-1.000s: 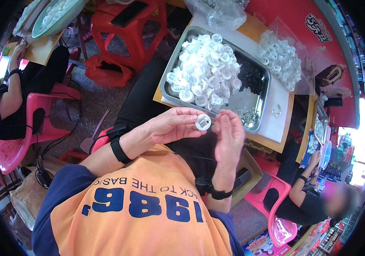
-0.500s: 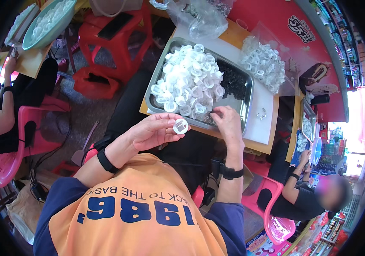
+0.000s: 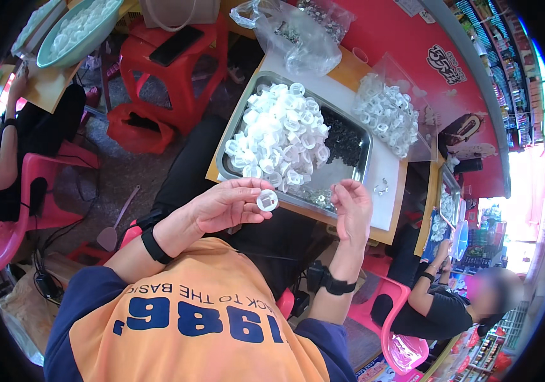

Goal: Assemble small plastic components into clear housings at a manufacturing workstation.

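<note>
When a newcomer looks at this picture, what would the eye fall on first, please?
Probably the bright heap of white parts in the metal tray, at upper centre. Next, perhaps, the orange shirt filling the lower middle, and the red stool at upper left. Near the centre, the left hand holds a round white part.

A small round white plastic piece [image 3: 267, 200] is pinched in the left hand [image 3: 226, 207], between thumb and fingers. Its disc face turns upward, a greyish rectangular shape near the middle, and its right edge projects clear of the grip.
</note>
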Available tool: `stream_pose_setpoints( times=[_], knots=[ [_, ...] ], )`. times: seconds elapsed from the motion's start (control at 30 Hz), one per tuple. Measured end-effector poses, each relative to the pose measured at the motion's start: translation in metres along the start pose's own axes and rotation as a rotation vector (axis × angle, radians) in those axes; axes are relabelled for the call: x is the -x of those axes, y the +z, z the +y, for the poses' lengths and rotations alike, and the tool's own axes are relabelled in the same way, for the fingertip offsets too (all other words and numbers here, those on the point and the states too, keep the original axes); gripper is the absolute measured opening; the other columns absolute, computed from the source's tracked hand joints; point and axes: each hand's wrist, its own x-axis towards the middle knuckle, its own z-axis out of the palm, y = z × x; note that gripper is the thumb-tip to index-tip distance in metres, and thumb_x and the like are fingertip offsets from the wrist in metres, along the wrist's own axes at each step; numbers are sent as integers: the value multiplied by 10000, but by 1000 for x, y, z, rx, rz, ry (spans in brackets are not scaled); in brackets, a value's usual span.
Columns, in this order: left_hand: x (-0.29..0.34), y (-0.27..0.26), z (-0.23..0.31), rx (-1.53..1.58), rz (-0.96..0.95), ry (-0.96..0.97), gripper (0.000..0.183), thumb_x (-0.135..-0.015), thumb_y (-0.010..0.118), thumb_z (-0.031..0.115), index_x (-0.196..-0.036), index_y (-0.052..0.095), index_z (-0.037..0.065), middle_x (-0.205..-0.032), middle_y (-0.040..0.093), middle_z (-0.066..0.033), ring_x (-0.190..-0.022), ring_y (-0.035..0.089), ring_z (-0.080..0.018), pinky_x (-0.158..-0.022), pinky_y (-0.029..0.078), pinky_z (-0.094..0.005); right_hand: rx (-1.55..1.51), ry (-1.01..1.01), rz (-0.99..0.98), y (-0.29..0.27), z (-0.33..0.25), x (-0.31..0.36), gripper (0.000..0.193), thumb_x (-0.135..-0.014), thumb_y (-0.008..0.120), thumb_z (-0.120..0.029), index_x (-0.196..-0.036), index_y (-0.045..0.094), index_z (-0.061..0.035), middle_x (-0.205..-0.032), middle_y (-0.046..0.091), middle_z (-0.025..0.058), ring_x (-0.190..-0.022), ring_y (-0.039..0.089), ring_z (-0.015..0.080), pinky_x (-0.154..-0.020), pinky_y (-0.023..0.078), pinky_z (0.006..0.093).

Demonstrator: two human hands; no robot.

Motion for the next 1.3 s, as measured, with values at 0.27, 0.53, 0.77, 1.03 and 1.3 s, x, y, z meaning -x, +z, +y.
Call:
stream_pose_setpoints(
  times=[0.27, 0.53, 0.77, 1.03, 1.3],
  knots=[
    [7, 10, -4, -28, -60, -8, 254, -961, 587, 153, -1172, 539, 20, -1021, 662, -136, -891, 703, -229, -778, 604, -306, -198, 23, -128, 34, 0, 51, 164, -867, 670, 28, -1029, 659, 49, -949, 695, 165, -811, 688, 212, -763, 569, 291],
    [26, 15, -20, -114, -103, 3, 316, -948, 610, 149, -1224, 542, 10, -1055, 668, -121, -920, 699, -225, -814, 590, -307, -148, -27, -104, 51, 3, 82, 211, -833, 691, 64, -1042, 665, 60, -938, 699, 155, -808, 690, 214, -772, 568, 303],
    [45, 21, -33, -142, -107, -29, 332, -951, 601, 129, -1260, 541, 22, -1058, 669, -109, -898, 694, -202, -804, 572, -295, -107, -62, -192, 59, 18, 116, 216, -866, 665, 43, -1081, 663, 63, -971, 688, 140, -834, 674, 179, -789, 545, 266],
    [52, 12, -42, -149, -123, -53, 326, -975, 553, 106, -1285, 534, 6, -1052, 673, -104, -910, 696, -187, -835, 574, -293, -292, -6, -296, 58, 30, 130, 198, -913, 604, 21, -1107, 627, 50, -980, 676, 136, -853, 663, 173, -807, 543, 266],
    [58, 4, -49, -155, -187, -93, 321, -989, 533, 148, -1272, 535, -4, -1094, 666, -118, -913, 700, -201, -836, 578, -294, -279, 24, -301, 58, 32, 135, 157, -896, 575, 64, -1041, 577, 6, -951, 679, 182, -808, 687, 212, -764, 572, 311]
  ],
)
